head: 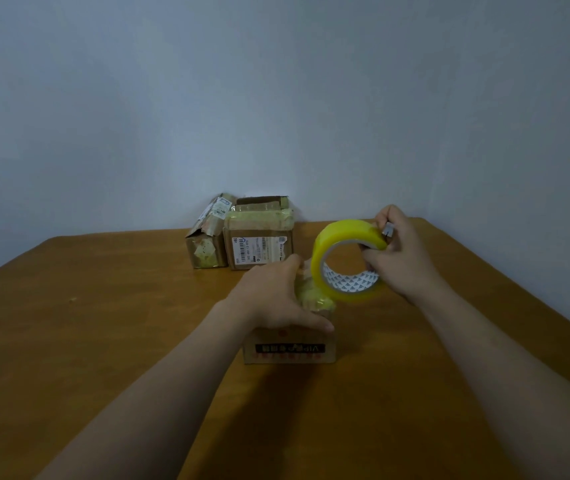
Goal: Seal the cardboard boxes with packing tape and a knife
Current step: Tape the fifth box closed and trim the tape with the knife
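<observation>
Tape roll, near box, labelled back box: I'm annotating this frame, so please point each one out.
Tape roll (345, 229): head view, top of its yellow outer band.
Near box (290, 348): head view, printed front face.
Labelled back box (259, 249): head view, white shipping label.

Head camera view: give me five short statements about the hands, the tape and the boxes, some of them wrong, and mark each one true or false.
1. The right hand grips the yellow tape roll. True.
2. The tape roll lies flat on the table. False: the right hand holds it up on edge, next to the near box.
3. The left hand holds the near box from above. True.
4. Three boxes stand by the wall. False: there are two, the left back box and the right back box.
5. The right back box bears a white label. True.
</observation>
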